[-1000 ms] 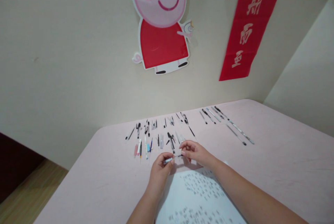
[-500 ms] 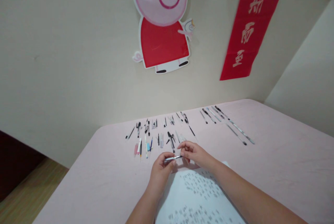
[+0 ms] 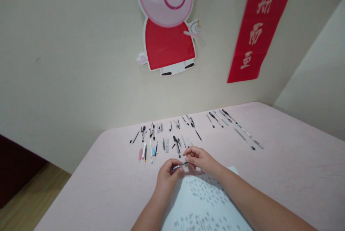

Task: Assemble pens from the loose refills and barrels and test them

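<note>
Between my hands, just above the top of a written sheet of paper (image 3: 199, 202), is a slim pen (image 3: 177, 167) with a pale barrel and a dark part. My left hand (image 3: 169, 174) is closed around the barrel, thumb and fingers pinching it. At the pen's other end, the fingertips of my right hand (image 3: 198, 158) are pinched on it. Part of the pen is hidden by the fingers. Right beyond my hands lie a black pen with loose parts (image 3: 177, 146) and some clear pieces (image 3: 187, 141).
The pink-covered table (image 3: 107, 188) meets the wall at the back. Several dismantled pens, caps and refills (image 3: 153, 132) lie in rows at centre left. Several whole pens (image 3: 244, 137) lie at the back right. A pig cutout (image 3: 169, 46) and red banner (image 3: 258, 33) hang on the wall.
My left hand has shifted slightly down, and less of the pen shows between the hands. The right hand has moved a little left and stays on its end.
</note>
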Tool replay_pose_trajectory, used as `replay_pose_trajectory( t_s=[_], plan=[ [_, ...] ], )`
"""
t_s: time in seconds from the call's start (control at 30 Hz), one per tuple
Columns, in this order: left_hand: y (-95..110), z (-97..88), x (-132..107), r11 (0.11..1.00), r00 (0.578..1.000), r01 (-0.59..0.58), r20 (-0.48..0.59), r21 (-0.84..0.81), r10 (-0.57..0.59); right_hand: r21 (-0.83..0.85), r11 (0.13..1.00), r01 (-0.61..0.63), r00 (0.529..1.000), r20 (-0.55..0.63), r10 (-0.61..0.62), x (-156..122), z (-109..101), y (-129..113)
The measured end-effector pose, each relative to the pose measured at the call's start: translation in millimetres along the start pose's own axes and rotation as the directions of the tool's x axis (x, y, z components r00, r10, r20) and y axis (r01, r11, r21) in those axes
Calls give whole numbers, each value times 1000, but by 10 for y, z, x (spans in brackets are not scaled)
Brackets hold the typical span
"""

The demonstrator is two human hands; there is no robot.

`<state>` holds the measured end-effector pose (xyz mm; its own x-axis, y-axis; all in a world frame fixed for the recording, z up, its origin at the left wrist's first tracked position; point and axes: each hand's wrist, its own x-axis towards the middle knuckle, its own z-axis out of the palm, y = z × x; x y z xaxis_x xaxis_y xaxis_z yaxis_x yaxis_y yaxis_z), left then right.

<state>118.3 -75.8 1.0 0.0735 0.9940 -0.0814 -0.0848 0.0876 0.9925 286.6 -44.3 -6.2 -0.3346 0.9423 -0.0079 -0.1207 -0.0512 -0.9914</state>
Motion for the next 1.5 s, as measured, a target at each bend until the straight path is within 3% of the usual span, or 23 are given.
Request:
replay_pose_trajectory(
  t_s=[0.13, 0.23, 0.3, 0.37, 0.43, 0.53, 0.7, 0.83, 1.13, 1.4, 1.5],
  plan=[
    [-65, -16, 24, 999, 999, -33, 11, 1, 33, -35, 999, 12, 1000, -4, -12, -3, 2, -47],
    [-86, -24, 23, 999, 999, -43, 12, 26, 43, -131, 989, 62, 991, -112, -77, 15, -70, -71],
    [-75, -20, 15, 998, 999, -48, 8, 34, 47, -265, 960, 91, 954, -254, -161, 34, -161, -70],
    [-48, -11, 6, 998, 999, -50, -2, 31, 51, -437, 895, 91, 886, -375, -273, 56, -278, -49],
    [-17, 1, -2, 998, 998, -58, -16, 39, 59, -580, 813, 47, 828, -433, -356, 75, -402, -12],
    [8, 8, -6, 997, 997, -65, -25, 51, 67, -728, 685, -25, 799, -426, -424, 95, -553, 48],
    [-30, -10, 6, 997, 998, -54, -27, 51, 55, -894, 439, 88, 818, -187, -544, 109, -596, 88],
    [-55, -15, 16, 996, 997, -63, -34, 70, 65, -949, 282, 139, 853, -30, -521, 101, -521, 84],
    [13, 23, -22, 1000, 998, -18, -53, -17, 17, -989, 73, -129, 919, -147, -366, 49, -485, -9],
    [25, 34, -35, 997, 998, 37, -48, -70, -41, -951, -45, -305, 903, -274, -330, -31, -461, -234],
    [26, 30, -35, 997, 998, 31, -48, -65, -34, -913, -44, -405, 878, -374, -298, -41, -493, -228]
  ],
)
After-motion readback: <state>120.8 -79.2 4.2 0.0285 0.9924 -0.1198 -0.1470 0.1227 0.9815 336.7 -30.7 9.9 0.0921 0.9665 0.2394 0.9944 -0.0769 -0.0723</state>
